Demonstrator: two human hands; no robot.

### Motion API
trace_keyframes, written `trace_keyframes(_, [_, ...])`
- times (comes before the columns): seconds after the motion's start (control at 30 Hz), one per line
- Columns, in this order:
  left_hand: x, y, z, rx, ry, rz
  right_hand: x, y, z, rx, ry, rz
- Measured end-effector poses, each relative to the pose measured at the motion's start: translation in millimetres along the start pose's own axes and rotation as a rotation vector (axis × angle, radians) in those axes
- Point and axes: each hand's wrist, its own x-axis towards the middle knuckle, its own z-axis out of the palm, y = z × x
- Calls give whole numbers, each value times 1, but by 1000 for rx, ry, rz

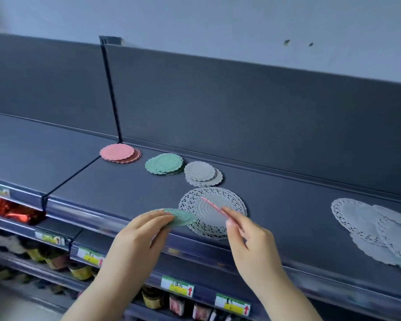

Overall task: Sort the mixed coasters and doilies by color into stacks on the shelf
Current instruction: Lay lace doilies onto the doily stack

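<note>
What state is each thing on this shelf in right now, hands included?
Pink stack: lying flat, slightly fanned.
Green stack: flat, slightly fanned.
Grey stack: flat, slightly fanned.
Lace doilies: stacked, beneath the hands.
Loose doilies: overlapping, unsorted.
Left hand: holds green coaster.
Right hand: pinches pink coaster, tilted.

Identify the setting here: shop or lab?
Most likely a shop aisle. The dark metal shelf carries printed price tags along its front edges, and jars of goods sit on the tier below.
</note>
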Motion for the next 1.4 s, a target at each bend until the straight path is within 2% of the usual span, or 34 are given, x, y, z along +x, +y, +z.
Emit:
trace_keyframes(0.13, [18,-15,6,-29,45,4,25,-3,11,48,-62,12])
trace_keyframes(0.3, [59,-31,21,8,36,116,74,6,16,108,-94,11])
trace_keyframes(0.6, [115,-93,31,54,16,53,158,13,50,101,-172,27])
trace_keyframes(0.9, [156,-212,-15,76,38,41,215,-35,142,-59,-144,46])
trace_keyframes(1.07, [180,-291,-60,115,56,-31,256,-69,230,-195,-208,38])
trace_keyframes(1.23, [198,-344,-84,99,32,18,283,-75,305,-326,-276,20])
trace_keyframes(1.4, [207,-371,-97,62,22,46,283,-66,336,-653,-461,-6])
